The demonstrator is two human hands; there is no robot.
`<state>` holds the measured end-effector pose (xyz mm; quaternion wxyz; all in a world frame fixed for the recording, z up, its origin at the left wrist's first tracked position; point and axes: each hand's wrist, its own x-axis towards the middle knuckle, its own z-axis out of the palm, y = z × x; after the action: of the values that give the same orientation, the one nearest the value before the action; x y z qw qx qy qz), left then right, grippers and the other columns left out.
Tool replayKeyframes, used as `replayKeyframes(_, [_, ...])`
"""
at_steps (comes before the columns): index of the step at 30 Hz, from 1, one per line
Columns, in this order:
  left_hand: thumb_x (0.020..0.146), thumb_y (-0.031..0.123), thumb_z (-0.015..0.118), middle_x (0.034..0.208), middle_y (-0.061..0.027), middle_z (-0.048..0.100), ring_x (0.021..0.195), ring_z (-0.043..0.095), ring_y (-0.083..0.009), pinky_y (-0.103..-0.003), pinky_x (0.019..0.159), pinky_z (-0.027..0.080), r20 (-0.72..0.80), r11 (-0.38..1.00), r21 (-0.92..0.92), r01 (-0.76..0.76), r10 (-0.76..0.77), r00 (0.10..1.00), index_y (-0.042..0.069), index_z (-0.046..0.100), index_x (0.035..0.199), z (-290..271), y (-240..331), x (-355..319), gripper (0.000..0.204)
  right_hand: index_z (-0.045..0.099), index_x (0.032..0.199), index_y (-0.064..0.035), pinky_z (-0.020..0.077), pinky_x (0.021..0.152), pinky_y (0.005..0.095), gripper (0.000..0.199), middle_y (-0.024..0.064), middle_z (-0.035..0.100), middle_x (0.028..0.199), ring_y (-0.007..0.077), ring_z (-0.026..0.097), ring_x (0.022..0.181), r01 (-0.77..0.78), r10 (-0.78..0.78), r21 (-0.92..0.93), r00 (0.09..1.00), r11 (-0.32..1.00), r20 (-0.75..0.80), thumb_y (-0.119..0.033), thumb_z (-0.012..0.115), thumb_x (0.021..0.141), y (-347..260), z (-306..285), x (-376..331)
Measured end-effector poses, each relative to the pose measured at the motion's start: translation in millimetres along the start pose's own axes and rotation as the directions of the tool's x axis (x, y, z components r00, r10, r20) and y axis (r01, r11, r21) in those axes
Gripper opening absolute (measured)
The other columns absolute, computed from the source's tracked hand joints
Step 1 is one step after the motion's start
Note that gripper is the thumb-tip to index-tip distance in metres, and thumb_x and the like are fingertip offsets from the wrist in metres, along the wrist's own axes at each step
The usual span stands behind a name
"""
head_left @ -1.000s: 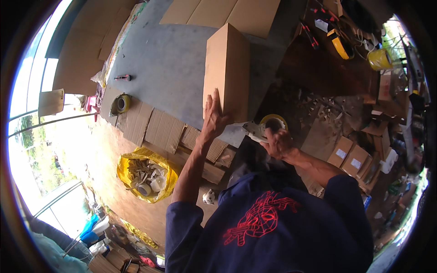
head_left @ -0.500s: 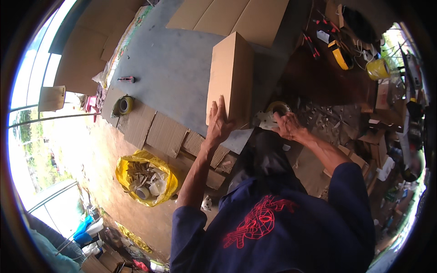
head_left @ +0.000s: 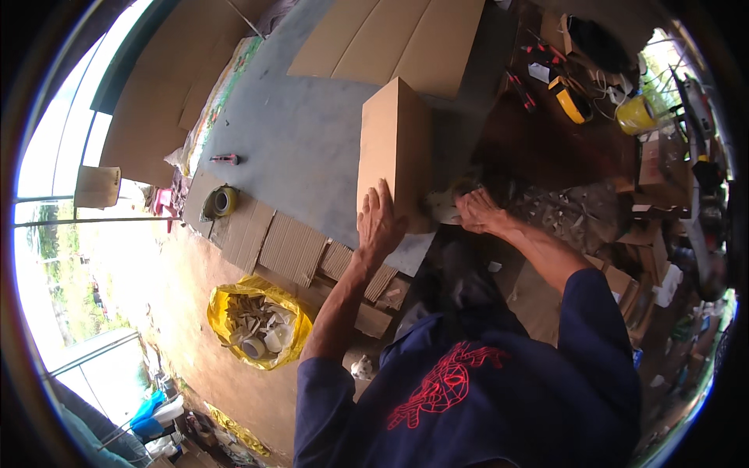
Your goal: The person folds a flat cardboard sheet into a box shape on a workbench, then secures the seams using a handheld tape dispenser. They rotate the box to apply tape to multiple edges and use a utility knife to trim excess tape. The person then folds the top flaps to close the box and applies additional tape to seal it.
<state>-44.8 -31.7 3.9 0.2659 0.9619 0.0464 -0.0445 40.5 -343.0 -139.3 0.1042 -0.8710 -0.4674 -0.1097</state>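
Observation:
A tall closed brown cardboard box (head_left: 381, 140) stands on the grey tabletop (head_left: 292, 117). My left hand (head_left: 380, 226) lies flat against the near end of the box, fingers stretched out and holding nothing. To the right of the box, my right hand (head_left: 480, 212) is closed on a roll of tape (head_left: 466, 188), which is blurred and partly hidden by the fingers. A pale piece (head_left: 443, 209) shows between that hand and the box; its kind is unclear.
Flat cardboard (head_left: 390, 39) lies at the far end. A box cutter (head_left: 225, 159) and a tape roll (head_left: 223, 201) rest on the left. A yellow bag of scraps (head_left: 261, 324) sits below the table edge. Pliers (head_left: 520, 91) and a yellow tool (head_left: 570, 100) lie far right.
My right hand has moved slightly left with the tape roll, closer to the box. My left hand stays on the box. The whole view has shifted a little, so things appear lower.

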Motion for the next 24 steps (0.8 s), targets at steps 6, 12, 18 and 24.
replayKeyframes(6, [0.088,0.010,0.060,0.144,-0.0316,0.050,0.136,0.044,-0.0473,-0.051,0.119,0.034,0.113,0.765,0.293,-0.573,0.568,0.816,-0.014,0.051,0.137,37,14,-15,0.056,0.055,0.137,0.0100,0.0401,0.096,0.0501,0.072,0.0215,0.067,0.108,0.0354,0.060,0.106,-0.262,0.174,0.078,0.806,0.962,0.566,-0.040,0.066,0.087,-44,-80,71])
replayKeyframes(12, [0.091,0.011,0.053,0.149,-0.0326,0.046,0.146,0.035,-0.0464,-0.051,0.127,0.022,0.329,0.753,0.404,-0.520,0.411,0.851,-0.016,0.052,0.137,85,5,-18,0.054,0.060,0.126,0.0161,0.0441,0.084,0.0504,0.052,0.0245,0.067,0.096,0.0329,0.064,0.087,-0.097,0.139,-0.165,0.955,0.981,0.262,-0.021,0.056,0.090,-85,-76,56])
replayKeyframes(18, [0.092,0.011,0.049,0.154,-0.0362,0.037,0.148,0.031,-0.0494,-0.052,0.128,0.021,0.081,0.914,0.148,-0.377,0.369,0.926,-0.016,0.044,0.145,113,-16,-26,0.059,0.064,0.124,0.0138,0.0437,0.080,0.0458,0.055,0.0155,0.067,0.093,0.0282,0.062,0.089,-0.264,0.339,-0.269,0.894,0.926,0.291,-0.024,0.062,0.084,-139,-66,69])
replayKeyframes(24, [0.096,0.021,0.049,0.154,-0.0363,0.040,0.147,0.033,-0.0507,-0.057,0.126,0.019,0.350,0.829,0.293,-0.476,0.370,0.860,-0.012,0.040,0.150,113,0,-24,0.064,0.068,0.120,0.0076,0.0418,0.080,0.0457,0.049,0.0136,0.068,0.095,0.0285,0.062,0.091,-0.297,0.385,-0.326,0.888,0.897,0.250,-0.024,0.065,0.082,-135,-24,52])
